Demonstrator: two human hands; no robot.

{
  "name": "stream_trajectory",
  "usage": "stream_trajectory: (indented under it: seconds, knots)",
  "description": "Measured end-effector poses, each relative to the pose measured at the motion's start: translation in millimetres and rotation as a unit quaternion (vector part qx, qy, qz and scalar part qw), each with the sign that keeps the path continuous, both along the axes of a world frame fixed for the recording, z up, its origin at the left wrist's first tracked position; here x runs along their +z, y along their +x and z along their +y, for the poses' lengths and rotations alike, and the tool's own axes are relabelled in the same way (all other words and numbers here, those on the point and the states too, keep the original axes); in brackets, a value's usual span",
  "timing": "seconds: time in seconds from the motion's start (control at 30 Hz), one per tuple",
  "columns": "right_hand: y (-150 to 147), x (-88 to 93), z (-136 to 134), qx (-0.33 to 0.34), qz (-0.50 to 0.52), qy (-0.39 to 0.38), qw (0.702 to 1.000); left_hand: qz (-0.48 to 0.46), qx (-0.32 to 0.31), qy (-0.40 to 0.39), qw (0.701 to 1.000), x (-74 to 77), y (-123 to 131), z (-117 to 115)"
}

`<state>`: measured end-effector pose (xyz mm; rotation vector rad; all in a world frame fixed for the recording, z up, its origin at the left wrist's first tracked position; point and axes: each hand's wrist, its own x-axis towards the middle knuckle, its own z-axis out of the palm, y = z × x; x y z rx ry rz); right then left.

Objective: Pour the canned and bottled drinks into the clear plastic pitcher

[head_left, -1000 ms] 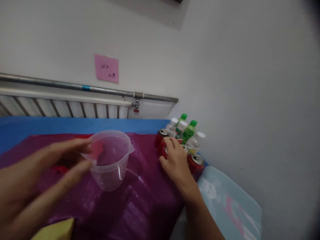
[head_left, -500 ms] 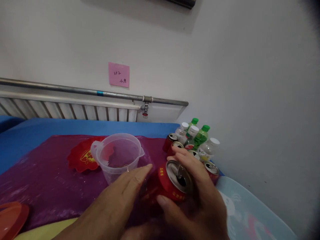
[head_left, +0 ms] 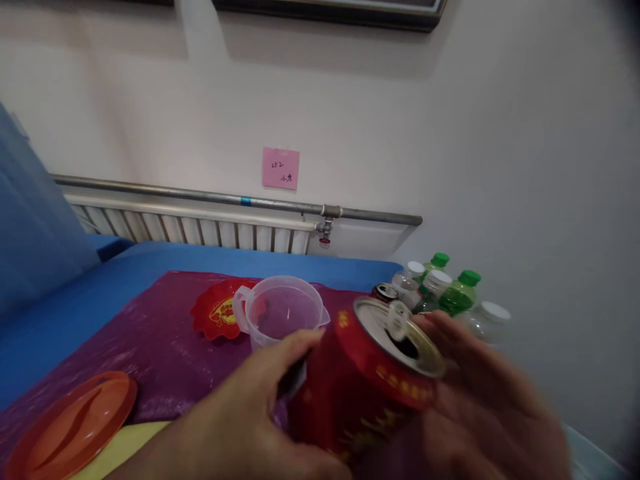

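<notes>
A red drink can (head_left: 365, 387) with yellow lettering is held close in front of me, tilted to the right. Its silver top shows a raised pull tab and an open mouth. My left hand (head_left: 250, 413) is closed around the can's left side, thumb and fingers apart on either side of it. At the can's right side, my right hand (head_left: 495, 393) has its fingers stretched out, tips beside or behind the rim. It is blurred and its thumb is hidden. Beyond the left hand stands a clear plastic measuring jug (head_left: 285, 310).
A red scalloped dish (head_left: 205, 313) sits left of the jug on purple plastic sheeting (head_left: 165, 333). An orange lid (head_left: 75, 427) lies front left. Several plastic bottles (head_left: 460, 293) and a dark-topped can (head_left: 385, 292) stand back right. A radiator (head_left: 200, 230) lines the wall.
My left hand has come onto the can and closed around it. The can is nearer and more tilted; my right hand's fingers have straightened. The view has shifted left and up.
</notes>
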<state>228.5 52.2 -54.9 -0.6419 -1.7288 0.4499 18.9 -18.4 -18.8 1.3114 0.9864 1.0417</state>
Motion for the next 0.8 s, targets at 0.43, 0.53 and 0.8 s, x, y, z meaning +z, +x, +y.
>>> stream_trajectory:
  seconds: [0.43,0.53,0.8]
  knots:
    - [-24.4,-59.1,65.5,-0.042,-0.077,-0.099,0.991,0.144,0.281,0.099,0.944,18.6,-96.9,4.4]
    - [-26.2,-58.9,65.6,-0.042,-0.087,-0.103,0.990,0.167,0.315,0.077,0.931,19.4,-99.9,6.0]
    - [-26.7,-60.7,65.6,-0.030,-0.104,-0.108,0.988,0.203,0.323,0.040,0.924,19.6,-97.7,12.6]
